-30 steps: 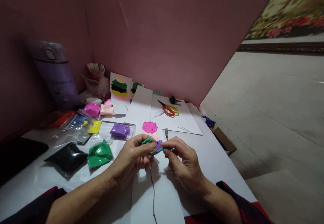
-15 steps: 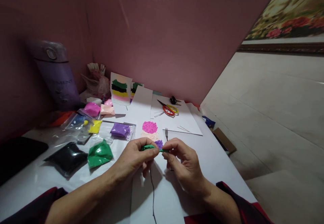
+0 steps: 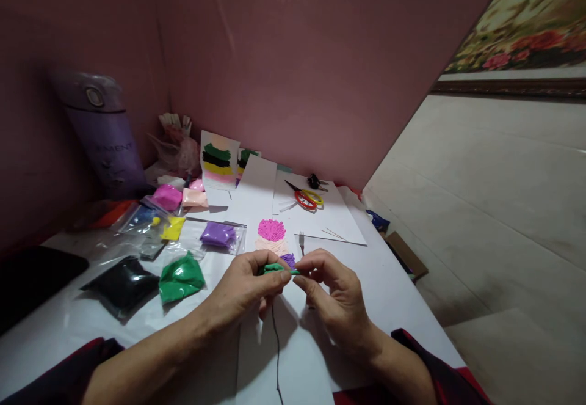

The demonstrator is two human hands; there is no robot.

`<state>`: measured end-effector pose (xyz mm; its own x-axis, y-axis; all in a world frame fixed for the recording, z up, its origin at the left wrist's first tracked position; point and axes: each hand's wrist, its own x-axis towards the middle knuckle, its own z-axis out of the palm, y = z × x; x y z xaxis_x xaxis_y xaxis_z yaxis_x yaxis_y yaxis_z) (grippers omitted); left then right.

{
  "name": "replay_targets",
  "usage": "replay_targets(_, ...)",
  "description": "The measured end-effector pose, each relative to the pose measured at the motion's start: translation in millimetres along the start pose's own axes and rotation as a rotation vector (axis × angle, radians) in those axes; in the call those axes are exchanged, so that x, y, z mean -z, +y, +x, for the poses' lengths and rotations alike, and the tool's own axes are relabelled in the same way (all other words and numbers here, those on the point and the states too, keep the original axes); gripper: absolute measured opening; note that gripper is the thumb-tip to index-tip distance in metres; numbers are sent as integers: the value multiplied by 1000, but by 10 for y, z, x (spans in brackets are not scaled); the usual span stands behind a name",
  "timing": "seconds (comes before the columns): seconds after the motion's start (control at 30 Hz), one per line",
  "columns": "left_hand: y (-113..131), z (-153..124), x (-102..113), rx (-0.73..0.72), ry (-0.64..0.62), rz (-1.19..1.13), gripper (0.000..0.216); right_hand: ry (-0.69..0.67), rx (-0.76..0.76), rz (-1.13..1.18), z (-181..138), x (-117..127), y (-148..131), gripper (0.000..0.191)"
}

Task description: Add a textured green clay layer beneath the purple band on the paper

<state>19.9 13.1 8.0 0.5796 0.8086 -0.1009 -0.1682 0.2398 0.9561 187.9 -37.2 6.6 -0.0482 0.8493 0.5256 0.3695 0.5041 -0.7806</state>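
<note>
My left hand and my right hand meet over a white sheet, both pinching a small piece of green clay between thumbs and fingertips. Just behind my fingers lies a clay picture with a pink patch, a pale band and a purple patch. A small fork lies beside it. A bag of green clay sits left of my left hand. A thin black wire hangs down from under my hands.
Bags of black, purple, yellow and pink clay lie on the left. Scissors with red and yellow handles rest on paper behind. A purple flask stands back left; a pink board walls the table.
My hands have closed in and lowered slightly. The green clay piece, held higher with purple showing a second ago, is now pinched into a narrower strip between my fingertips.
</note>
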Motion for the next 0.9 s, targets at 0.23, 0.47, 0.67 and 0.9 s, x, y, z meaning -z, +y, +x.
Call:
replay_targets(0.23,6,5,7,-28,62,-8,26,-3,-49,-39,27,10,-32,10)
replay_targets(0.47,-1,10,5,1,74,-50,26,-26,-107,-8,-4,-5,-9,8)
replay_targets(0.67,25,1,0,1,60,-54,25,3,-165,-53,22,7,-23,14)
replay_targets(0.9,31,-8,-7,0,69,-81,25,9,-181,-95,29,21,-41,29)
